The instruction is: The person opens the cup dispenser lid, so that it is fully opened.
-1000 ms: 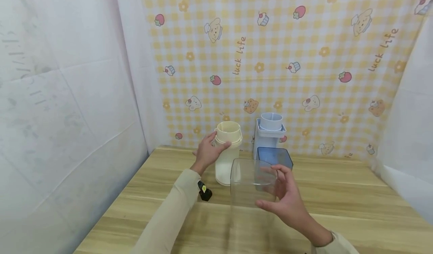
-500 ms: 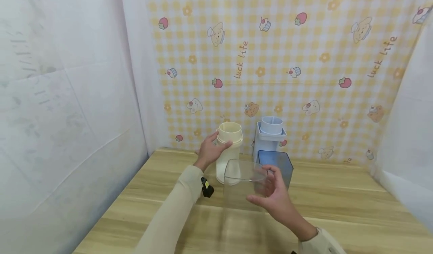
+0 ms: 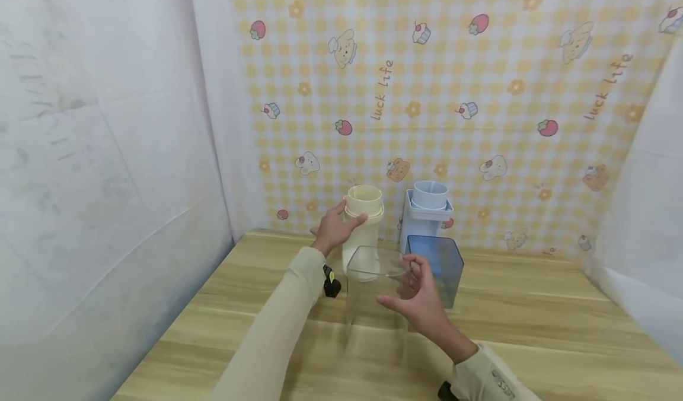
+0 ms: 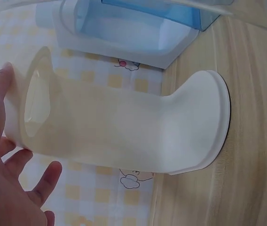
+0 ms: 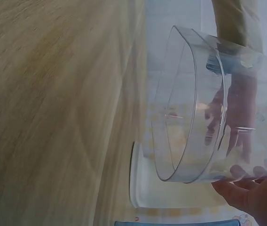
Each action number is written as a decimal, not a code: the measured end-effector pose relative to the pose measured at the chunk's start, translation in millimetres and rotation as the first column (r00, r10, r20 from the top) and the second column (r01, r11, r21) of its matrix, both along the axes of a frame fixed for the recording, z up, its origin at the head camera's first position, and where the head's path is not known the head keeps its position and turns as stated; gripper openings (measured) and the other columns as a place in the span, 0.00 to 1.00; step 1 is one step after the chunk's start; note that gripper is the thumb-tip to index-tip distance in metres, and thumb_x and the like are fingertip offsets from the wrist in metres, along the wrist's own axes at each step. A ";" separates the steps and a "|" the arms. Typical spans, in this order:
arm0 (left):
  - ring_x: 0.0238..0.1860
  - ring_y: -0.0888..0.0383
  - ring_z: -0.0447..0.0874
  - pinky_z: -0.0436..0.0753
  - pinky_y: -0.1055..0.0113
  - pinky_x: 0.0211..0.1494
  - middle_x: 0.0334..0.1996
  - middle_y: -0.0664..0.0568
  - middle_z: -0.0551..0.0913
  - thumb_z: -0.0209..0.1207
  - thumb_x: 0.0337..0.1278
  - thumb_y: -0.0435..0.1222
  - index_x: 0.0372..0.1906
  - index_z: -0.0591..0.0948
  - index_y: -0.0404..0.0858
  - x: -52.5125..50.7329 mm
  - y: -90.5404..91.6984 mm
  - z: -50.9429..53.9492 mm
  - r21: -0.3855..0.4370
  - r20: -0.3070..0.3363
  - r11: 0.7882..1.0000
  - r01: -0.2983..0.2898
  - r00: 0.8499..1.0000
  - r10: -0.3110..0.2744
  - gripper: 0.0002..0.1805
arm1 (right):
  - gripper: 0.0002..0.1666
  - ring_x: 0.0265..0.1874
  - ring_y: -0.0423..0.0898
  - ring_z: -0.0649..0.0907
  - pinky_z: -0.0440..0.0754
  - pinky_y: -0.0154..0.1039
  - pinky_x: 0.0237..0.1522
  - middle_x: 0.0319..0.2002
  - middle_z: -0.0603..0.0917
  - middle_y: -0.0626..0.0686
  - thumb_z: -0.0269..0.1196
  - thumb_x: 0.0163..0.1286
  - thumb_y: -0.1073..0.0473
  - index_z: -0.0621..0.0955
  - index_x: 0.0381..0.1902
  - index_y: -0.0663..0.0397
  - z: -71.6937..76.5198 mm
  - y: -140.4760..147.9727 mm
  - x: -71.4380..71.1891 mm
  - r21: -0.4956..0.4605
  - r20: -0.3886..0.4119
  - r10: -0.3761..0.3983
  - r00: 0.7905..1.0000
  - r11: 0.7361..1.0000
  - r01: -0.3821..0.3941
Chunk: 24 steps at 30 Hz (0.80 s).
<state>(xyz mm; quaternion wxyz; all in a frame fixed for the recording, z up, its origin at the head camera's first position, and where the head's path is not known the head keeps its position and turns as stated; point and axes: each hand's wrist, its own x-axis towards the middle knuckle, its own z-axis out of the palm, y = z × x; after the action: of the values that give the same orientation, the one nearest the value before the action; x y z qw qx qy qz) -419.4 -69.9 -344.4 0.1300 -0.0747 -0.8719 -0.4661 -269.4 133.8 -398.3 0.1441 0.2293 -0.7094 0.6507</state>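
In the head view a cream dispenser stand (image 3: 364, 235) with a round top ring rises at the table's back. My left hand (image 3: 335, 229) grips it just below the ring, thumb in front. The left wrist view shows the stand's cream column (image 4: 110, 122) and its wide foot on the tabletop. My right hand (image 3: 425, 306) holds a clear, open-rimmed plastic container (image 3: 373, 294) by its right side, in front of the stand. In the right wrist view the clear container (image 5: 204, 117) hangs off the wood, apart from the stand's pale foot (image 5: 157, 183).
Right of the cream stand is a light-blue stand (image 3: 421, 226) of similar build, with a translucent blue container (image 3: 436, 264) at its front. A wooden table (image 3: 533, 324) lies beneath. Behind hangs a yellow checked cloth (image 3: 448, 75); a white sheet (image 3: 123, 152) borders the left.
My right hand has carried the clear container left and slightly away from me, nearer the cream stand. My left hand keeps its hold; the stand barely shifts in view.
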 end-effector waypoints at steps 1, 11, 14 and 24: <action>0.73 0.41 0.59 0.28 0.23 0.62 0.73 0.49 0.65 0.62 0.56 0.63 0.76 0.62 0.46 -1.9 0.6 0.7 -0.006 0.001 1.000 0.002 1.000 -0.002 0.48 | 0.51 0.52 0.47 0.80 0.79 0.36 0.49 0.62 0.74 0.60 0.76 0.48 0.75 0.58 0.65 0.61 -0.7 0.7 -1.0 -0.003 -0.001 -0.006 1.000 1.000 0.006; 0.74 0.40 0.58 0.30 0.23 0.63 0.73 0.47 0.63 0.59 0.58 0.63 0.77 0.59 0.45 -18.3 0.2 2.0 -0.046 0.023 0.999 0.030 0.999 -0.029 0.48 | 0.52 0.53 0.45 0.81 0.78 0.36 0.53 0.62 0.74 0.59 0.76 0.48 0.73 0.59 0.65 0.59 -4.8 1.7 -6.8 -0.016 0.016 -0.013 1.000 1.000 0.014; 0.74 0.40 0.57 0.28 0.24 0.63 0.73 0.46 0.63 0.60 0.59 0.62 0.77 0.59 0.44 -21.3 1.1 2.2 -0.019 0.031 0.999 0.048 0.998 -0.048 0.48 | 0.51 0.54 0.48 0.80 0.78 0.38 0.53 0.62 0.74 0.58 0.76 0.49 0.72 0.59 0.65 0.58 -5.4 1.2 -6.9 -0.005 0.020 -0.021 1.000 1.000 0.021; 0.74 0.37 0.55 0.31 0.24 0.64 0.75 0.47 0.61 0.59 0.58 0.64 0.77 0.60 0.45 -37.1 1.4 1.1 -0.048 0.034 0.999 0.021 0.999 -0.020 0.48 | 0.51 0.54 0.48 0.80 0.77 0.50 0.55 0.64 0.73 0.59 0.77 0.49 0.70 0.59 0.65 0.57 -4.9 -3.4 -6.3 0.007 0.041 -0.017 0.999 1.000 0.016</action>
<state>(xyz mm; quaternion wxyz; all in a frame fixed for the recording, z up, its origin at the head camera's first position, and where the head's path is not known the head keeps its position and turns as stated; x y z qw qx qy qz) -456.5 -68.5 -343.3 0.1088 -0.0789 -0.8843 -0.4473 -275.8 130.4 -403.2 0.1340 0.2104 -0.7162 0.6518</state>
